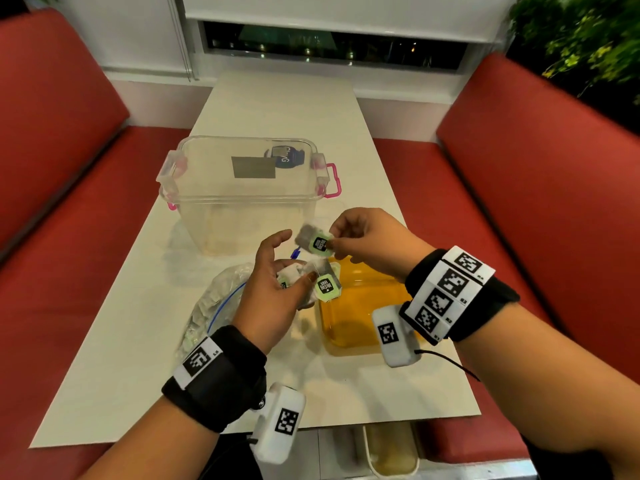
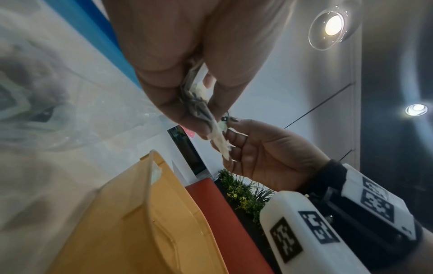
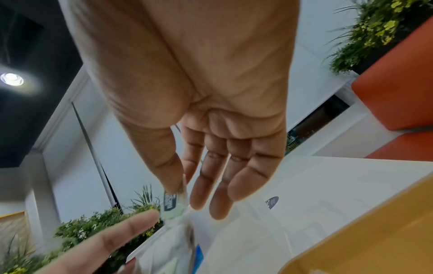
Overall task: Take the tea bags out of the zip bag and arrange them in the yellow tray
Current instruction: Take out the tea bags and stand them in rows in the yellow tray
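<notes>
A: What was held in the fingers?

B: 1 tea bag [image 1: 314, 241] was pinched by its green tag between thumb and forefinger of the right hand [image 1: 370, 240], with the other fingers left loosely extended. A small bunch of tea bags [image 1: 313, 282] was gripped in the curled fingers of the left hand [image 1: 273, 289], 1 green tag hanging out toward the right.

A: And where were the hands kept?

B: Both were raised above the desk [image 1: 277, 109], close together, the right one slightly farther away. The yellow tray [image 1: 360, 306] was seen just beneath and right of them; the zip bag [image 1: 211, 303], with more tea bags visible inside, was lying just left of it. A clear plastic box [image 1: 242, 192] was placed behind.
</notes>
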